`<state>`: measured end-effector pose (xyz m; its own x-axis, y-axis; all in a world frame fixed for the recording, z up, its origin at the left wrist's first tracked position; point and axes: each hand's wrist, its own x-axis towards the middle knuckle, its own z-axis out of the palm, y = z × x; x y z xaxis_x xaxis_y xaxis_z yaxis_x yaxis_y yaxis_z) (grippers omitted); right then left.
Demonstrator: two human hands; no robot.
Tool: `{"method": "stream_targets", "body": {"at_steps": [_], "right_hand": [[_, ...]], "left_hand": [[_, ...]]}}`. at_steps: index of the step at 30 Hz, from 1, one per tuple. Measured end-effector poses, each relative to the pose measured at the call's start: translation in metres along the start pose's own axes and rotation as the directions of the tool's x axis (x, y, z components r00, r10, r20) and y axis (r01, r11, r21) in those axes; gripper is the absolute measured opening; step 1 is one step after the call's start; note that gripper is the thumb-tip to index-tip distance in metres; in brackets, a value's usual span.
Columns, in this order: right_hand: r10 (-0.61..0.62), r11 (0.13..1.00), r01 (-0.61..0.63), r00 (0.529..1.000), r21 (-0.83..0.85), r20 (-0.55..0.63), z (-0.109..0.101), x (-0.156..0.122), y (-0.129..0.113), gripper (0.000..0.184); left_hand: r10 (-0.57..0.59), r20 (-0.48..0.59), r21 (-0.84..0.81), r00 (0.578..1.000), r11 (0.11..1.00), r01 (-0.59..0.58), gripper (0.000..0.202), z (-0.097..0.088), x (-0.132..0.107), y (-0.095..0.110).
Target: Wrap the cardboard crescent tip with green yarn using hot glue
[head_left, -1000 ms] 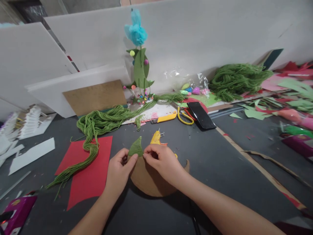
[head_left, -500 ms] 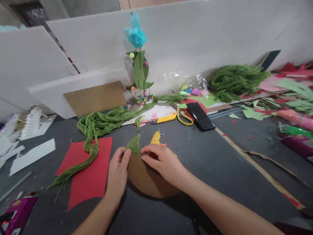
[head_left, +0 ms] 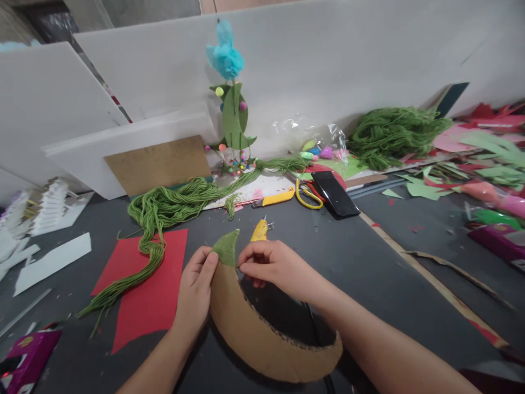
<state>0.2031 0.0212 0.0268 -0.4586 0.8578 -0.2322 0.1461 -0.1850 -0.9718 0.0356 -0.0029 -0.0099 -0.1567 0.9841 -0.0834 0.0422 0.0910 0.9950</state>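
Head view: a cardboard crescent (head_left: 252,342) is held over the surface (head_left: 369,262), towards its front edge. It is plain brown, with ragged corrugation bared along the inner curve, and its upper left end is covered by a green tip (head_left: 225,249) of closely laid yarn. That end is clamped between the thumb and fingers of the left hand (head_left: 196,287). At the inner edge of the green tip, thumb and forefinger of the right hand (head_left: 281,268) are brought together — whether a strand is pinched there cannot be told.

The lower part of a yellow glue gun (head_left: 259,231) is hidden by the right hand. A black cord (head_left: 312,323) is partly covered by the crescent, and whether the crescent's underside meets the surface is hard to make out. A purple box (head_left: 30,353) is cut off at the left, and the surface's front edge lies out of frame.

The surface is dark grey and flecked with scraps. Red paper (head_left: 143,306) and green yarn (head_left: 172,205) are laid towards the left; a cutter (head_left: 279,197) and a phone (head_left: 334,192) are set nearer the back edge — which is lined by white boards (head_left: 328,65) and a blue-topped flower (head_left: 229,60).
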Motion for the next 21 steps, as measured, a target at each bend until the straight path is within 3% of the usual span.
{"method": "stream_targets", "body": {"at_steps": [7, 13, 15, 17, 21], "right_hand": [[0.002, 0.979, 0.001, 1.000, 0.202, -0.016, 0.007, 0.005, 0.007, 0.005], [-0.029, 0.971, 0.018, 0.999, 0.236, 0.044, 0.015, 0.003, 0.008, 0.008], [-0.051, 0.984, 0.047, 0.998, 0.169, 0.022, 0.018, 0.003, 0.007, 0.008], [-0.110, 0.994, 0.111, 0.991, 0.013, -0.075, 0.020, 0.002, 0.007, 0.008], [-0.264, 0.930, 0.203, 0.949, -0.307, -0.174, 0.021, 0.000, 0.006, 0.011]], "left_hand": [[-0.134, 0.053, -0.287, 0.990, 0.947, 0.144, 0.032, 0.006, -0.002, 0.001], [-0.186, 0.246, -0.227, 0.951, 0.943, 0.243, 0.029, 0.016, -0.002, -0.002], [-0.144, 0.247, -0.210, 0.958, 0.957, 0.198, 0.029, 0.017, 0.000, -0.006], [-0.083, 0.193, -0.212, 0.978, 0.969, 0.124, 0.028, 0.015, 0.002, -0.007], [-0.051, 0.132, -0.112, 0.990, 0.991, 0.066, 0.022, 0.008, 0.003, -0.005]]}}
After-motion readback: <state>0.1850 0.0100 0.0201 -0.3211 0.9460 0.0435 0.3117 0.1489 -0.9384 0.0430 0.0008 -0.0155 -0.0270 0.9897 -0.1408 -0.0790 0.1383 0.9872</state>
